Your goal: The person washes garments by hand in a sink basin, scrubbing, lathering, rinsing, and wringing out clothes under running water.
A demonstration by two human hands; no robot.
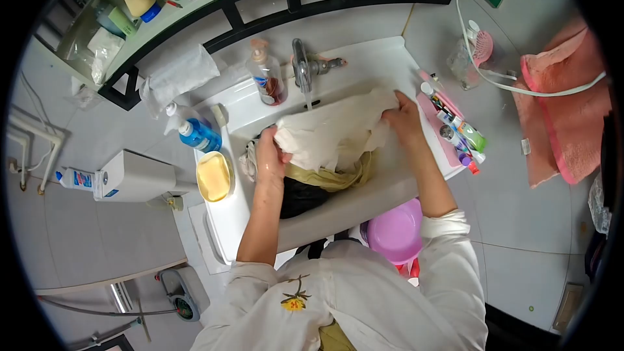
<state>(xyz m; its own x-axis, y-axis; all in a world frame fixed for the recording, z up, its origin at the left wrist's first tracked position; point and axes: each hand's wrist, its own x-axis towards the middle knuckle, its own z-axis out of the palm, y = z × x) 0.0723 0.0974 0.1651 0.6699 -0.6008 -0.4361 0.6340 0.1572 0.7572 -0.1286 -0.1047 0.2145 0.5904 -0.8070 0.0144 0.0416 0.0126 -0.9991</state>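
A wet white cloth (331, 131) is stretched between my two hands over the sink (383, 188). My left hand (271, 153) grips its left end, and my right hand (404, 117) pinches its upper right corner. Just behind the cloth stands the metal faucet (302, 68), with water running from it onto or behind the cloth. Below the cloth, in the basin, lie a yellow-green cloth (338, 179) and a black cloth (302, 198). Some light-coloured fabric (248, 159) shows beside my left hand.
A pump bottle (268, 81) stands on the sink's back rim. On the left are a blue bottle (200, 135) and a yellow soap dish (214, 177). Toothpaste tubes (465, 131) lie on the right rim. Beneath the sink is a purple basin (395, 231); a pink towel (562, 104) hangs right.
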